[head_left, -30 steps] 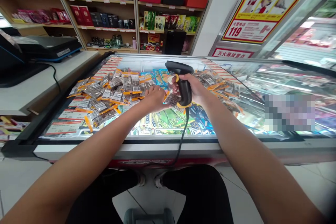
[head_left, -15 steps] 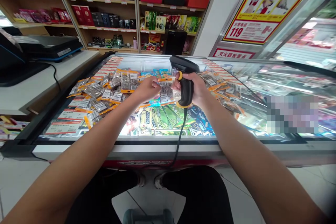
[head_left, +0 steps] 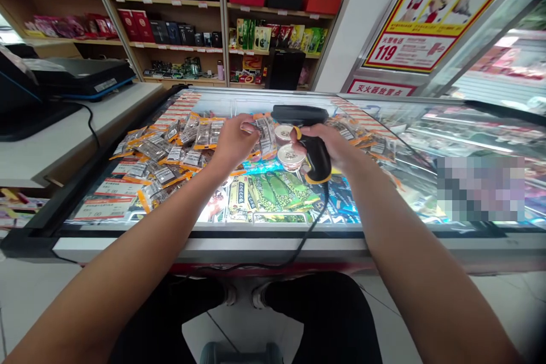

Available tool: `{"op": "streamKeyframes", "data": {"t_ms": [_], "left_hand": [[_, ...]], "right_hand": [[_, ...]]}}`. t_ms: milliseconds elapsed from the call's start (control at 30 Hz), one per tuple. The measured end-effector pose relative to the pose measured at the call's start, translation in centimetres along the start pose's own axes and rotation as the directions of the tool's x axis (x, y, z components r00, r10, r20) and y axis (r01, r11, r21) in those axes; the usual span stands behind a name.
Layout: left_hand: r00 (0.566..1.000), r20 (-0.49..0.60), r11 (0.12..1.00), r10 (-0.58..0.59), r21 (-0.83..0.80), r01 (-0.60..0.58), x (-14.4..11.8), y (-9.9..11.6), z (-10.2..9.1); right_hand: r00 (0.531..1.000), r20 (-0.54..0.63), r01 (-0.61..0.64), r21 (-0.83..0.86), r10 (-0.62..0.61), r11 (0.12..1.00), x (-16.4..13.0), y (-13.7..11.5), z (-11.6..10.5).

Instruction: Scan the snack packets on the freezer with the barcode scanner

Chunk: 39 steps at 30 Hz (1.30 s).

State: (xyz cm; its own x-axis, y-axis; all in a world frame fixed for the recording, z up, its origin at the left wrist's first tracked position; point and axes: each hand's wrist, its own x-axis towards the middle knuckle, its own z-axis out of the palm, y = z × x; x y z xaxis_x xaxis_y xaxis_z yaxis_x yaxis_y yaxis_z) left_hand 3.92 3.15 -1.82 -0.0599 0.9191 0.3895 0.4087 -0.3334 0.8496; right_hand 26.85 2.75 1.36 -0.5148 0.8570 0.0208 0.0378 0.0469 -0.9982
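Note:
My left hand pinches the edge of a clear snack packet with orange ends, holding it raised and tilted over the freezer's glass top. My right hand is wrapped around the grip of a black barcode scanner with yellow trim. The scanner's head points left, just right of the packet, and its cord hangs down over the front edge. A pile of similar packets lies left of my left hand. More packets lie on the glass beyond my right hand.
Through the freezer glass show round tubs and green ice-cream packs. Price labels line the left side. A counter with a scale stands at left. Stocked shelves are behind. A post bears a fire-safety poster.
The packet in my left hand has risen and tilted. My right hand has moved slightly right and lower, turning the scanner more level, so the tubs beneath now show.

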Motion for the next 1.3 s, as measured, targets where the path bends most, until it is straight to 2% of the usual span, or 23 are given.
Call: {"op": "streamKeyframes", "data": {"t_ms": [67,133,233,400,533,633,700,800,867,933,1033,1100,1167,1233,1300], "left_hand": [[0.999,-0.047,0.999,0.023,0.025,-0.022,0.2,0.1,-0.4],[0.998,-0.059,0.999,0.038,0.039,-0.035,0.2,0.2,-0.6],[0.997,-0.048,0.996,0.062,0.063,-0.059,0.2,0.2,-0.6],[0.994,-0.043,0.991,0.104,0.089,-0.1,0.2,-0.3,-0.4],[0.992,-0.068,0.994,0.109,0.029,-0.108,0.5,-0.2,-0.8],[0.99,-0.104,0.995,0.095,0.048,-0.091,0.8,0.2,-1.6],[0.983,-0.162,0.994,0.083,0.077,-0.072,1.2,0.5,-2.5],[0.964,-0.236,0.981,0.12,0.176,-0.079,1.5,0.4,-4.6],[0.965,-0.208,0.938,0.162,0.336,-0.085,1.6,-0.1,-6.1],[0.981,-0.145,0.846,0.132,0.531,-0.035,1.4,-0.6,-7.3],[0.985,-0.142,0.684,0.103,0.729,0.034,0.8,-0.5,-7.8],[0.978,-0.122,0.615,0.17,0.789,-0.008,0.2,0.2,-7.0],[0.966,-0.032,0.595,0.255,0.793,-0.131,-0.7,1.3,-5.2],[0.947,0.112,0.626,0.303,0.725,-0.286,-1.7,2.2,-2.7],[0.925,0.258,0.724,0.28,0.576,-0.38,-2.8,2.8,0.4]], "right_hand": [[1.0,-0.012,-0.012,-0.089,0.011,0.996,-0.5,-0.4,-0.6],[0.999,-0.013,0.029,-0.131,-0.031,0.991,-0.7,-0.6,-1.0],[0.997,0.005,0.08,-0.145,-0.08,0.986,-0.7,-0.7,-0.9],[0.996,0.011,0.089,-0.159,-0.088,0.983,-0.7,-0.7,-1.1],[0.994,-0.021,0.101,-0.203,-0.107,0.974,-0.5,-0.4,-1.8],[0.994,-0.039,0.089,-0.198,-0.098,0.976,-0.2,-0.3,-2.2],[0.985,-0.111,0.117,-0.14,-0.133,0.983,0.1,-0.1,-2.4],[0.935,-0.294,0.177,-0.095,-0.198,0.98,0.8,0.4,-2.9],[0.89,-0.4,0.186,-0.117,-0.218,0.976,1.5,0.8,-3.3],[0.845,-0.483,0.193,-0.122,-0.228,0.974,2.0,1.3,-3.8],[0.793,-0.577,0.202,-0.055,-0.196,0.978,2.0,1.8,-4.9],[0.769,-0.624,0.196,0.016,-0.143,0.981,1.1,2.0,-6.0],[0.727,-0.678,0.219,0.083,-0.106,0.972,-0.7,2.1,-7.6],[0.66,-0.744,0.273,0.107,-0.105,0.956,-3.1,2.4,-9.7],[0.598,-0.791,0.287,0.063,-0.128,0.956,-5.4,2.7,-12.2]]}}
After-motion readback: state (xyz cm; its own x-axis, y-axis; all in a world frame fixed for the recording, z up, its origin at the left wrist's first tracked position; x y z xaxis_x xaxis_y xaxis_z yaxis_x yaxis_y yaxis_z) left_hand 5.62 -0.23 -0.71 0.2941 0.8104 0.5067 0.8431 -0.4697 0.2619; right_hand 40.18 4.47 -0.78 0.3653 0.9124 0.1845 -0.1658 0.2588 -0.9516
